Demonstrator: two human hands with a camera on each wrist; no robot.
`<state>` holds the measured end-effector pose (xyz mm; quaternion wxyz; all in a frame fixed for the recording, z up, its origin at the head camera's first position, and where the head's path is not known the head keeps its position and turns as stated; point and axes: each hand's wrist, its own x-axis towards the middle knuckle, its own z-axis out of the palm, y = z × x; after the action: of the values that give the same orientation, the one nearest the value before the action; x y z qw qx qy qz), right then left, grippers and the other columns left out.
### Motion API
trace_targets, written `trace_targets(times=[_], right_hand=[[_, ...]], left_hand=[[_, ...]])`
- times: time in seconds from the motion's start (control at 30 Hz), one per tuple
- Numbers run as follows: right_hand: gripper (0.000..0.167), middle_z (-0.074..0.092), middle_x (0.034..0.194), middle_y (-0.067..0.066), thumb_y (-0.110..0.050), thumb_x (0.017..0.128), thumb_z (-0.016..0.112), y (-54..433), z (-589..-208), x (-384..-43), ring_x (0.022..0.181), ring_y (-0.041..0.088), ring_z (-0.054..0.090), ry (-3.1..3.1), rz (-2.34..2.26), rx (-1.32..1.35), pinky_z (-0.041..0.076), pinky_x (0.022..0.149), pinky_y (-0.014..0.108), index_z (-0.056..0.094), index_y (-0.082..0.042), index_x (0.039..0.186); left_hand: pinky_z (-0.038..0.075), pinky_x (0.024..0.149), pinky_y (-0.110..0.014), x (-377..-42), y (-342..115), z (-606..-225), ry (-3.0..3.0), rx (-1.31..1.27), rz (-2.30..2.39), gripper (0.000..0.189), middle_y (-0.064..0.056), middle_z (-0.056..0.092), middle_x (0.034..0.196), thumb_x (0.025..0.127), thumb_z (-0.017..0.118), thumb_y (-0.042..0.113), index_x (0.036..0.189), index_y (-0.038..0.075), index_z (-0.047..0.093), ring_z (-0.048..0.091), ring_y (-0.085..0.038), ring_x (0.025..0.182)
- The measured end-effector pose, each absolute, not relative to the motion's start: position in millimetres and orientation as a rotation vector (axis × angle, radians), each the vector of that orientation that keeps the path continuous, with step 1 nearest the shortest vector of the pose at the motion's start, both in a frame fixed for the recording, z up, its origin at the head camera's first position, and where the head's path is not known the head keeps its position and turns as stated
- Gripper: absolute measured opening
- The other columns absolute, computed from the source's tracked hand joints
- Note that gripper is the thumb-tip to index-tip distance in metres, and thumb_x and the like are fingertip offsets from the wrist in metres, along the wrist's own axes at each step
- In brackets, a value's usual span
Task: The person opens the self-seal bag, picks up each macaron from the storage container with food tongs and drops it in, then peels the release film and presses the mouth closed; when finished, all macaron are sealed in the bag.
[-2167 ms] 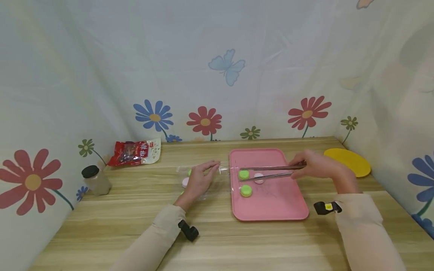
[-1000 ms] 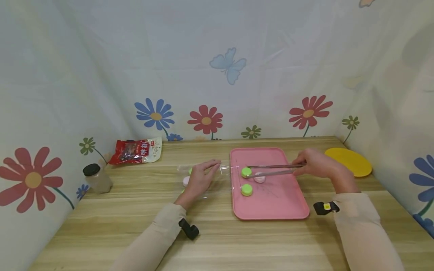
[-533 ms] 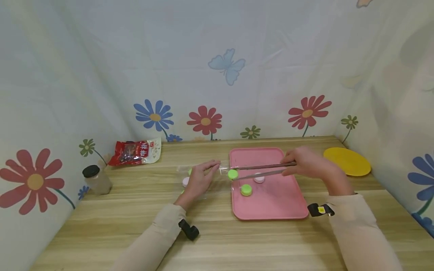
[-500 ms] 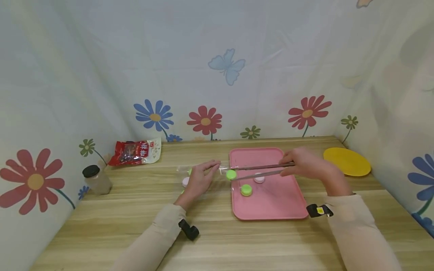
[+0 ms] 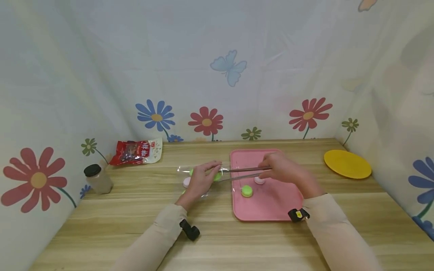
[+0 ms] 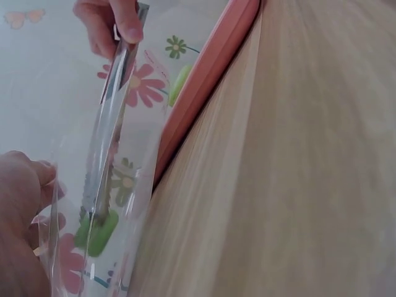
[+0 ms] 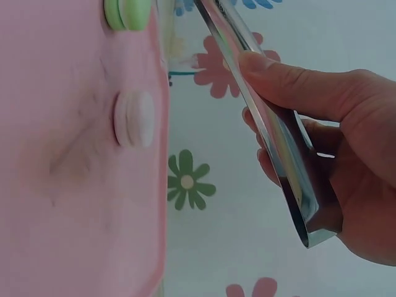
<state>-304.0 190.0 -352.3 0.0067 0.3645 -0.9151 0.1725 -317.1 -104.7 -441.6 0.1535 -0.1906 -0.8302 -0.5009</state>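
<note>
My right hand (image 5: 281,171) grips metal tongs (image 5: 242,173) near their bent end, thumb on one arm. Between the tong tips is a green macaron (image 6: 97,233), inside a clear plastic bag (image 6: 133,204). My left hand (image 5: 200,178) pinches the bag's edge near its mouth. Partly hidden behind that hand, a pale pink macaron (image 5: 186,182) and bits of green ones show through the bag. On the pink tray (image 5: 268,209) sit another green macaron (image 5: 246,191) and a pale pink one (image 7: 134,119), the latter beneath my right hand in the head view.
A yellow plate (image 5: 347,164) lies at the right of the wooden table (image 5: 217,244). At the back left are a red and white snack bag (image 5: 136,151) and a jar with a black lid (image 5: 98,178). A flowered cloth hangs behind.
My right hand has moved left with the tongs, carrying the green macaron off the tray and into the bag. My left hand has stayed in place on the bag.
</note>
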Motion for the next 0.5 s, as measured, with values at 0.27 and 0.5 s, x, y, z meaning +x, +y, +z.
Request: trace_targets(times=[0.27, 0.5], right_hand=[[0.007, 0.055, 0.076, -0.002, -0.013, 0.088, 0.078, 166, -362, -311, 0.07, 0.015, 0.048, -2.907, 0.532, 1.075, 0.043, 0.062, 0.028, 0.076, -0.006, 0.091], [0.023, 0.061, 0.087, 0.001, -0.016, 0.09, 0.077, 150, -366, -317, 0.078, 0.017, 0.055, -3.012, 0.635, 0.911, 0.051, 0.072, 0.033, 0.076, -0.002, 0.108]], left_hand=[[0.045, 0.107, -0.037, -318, -105, -445, -2.389, -0.568, -1.391, 0.022, -0.001, 0.067, 0.128, 0.1, 0.064, 0.024, 0.118, 0.016, 0.074, 0.057, -0.018, 0.127], [0.046, 0.106, -0.036, -318, -105, -442, -2.378, -0.586, -1.344, 0.023, -0.005, 0.068, 0.127, 0.1, 0.064, 0.023, 0.118, 0.013, 0.074, 0.058, -0.019, 0.125]])
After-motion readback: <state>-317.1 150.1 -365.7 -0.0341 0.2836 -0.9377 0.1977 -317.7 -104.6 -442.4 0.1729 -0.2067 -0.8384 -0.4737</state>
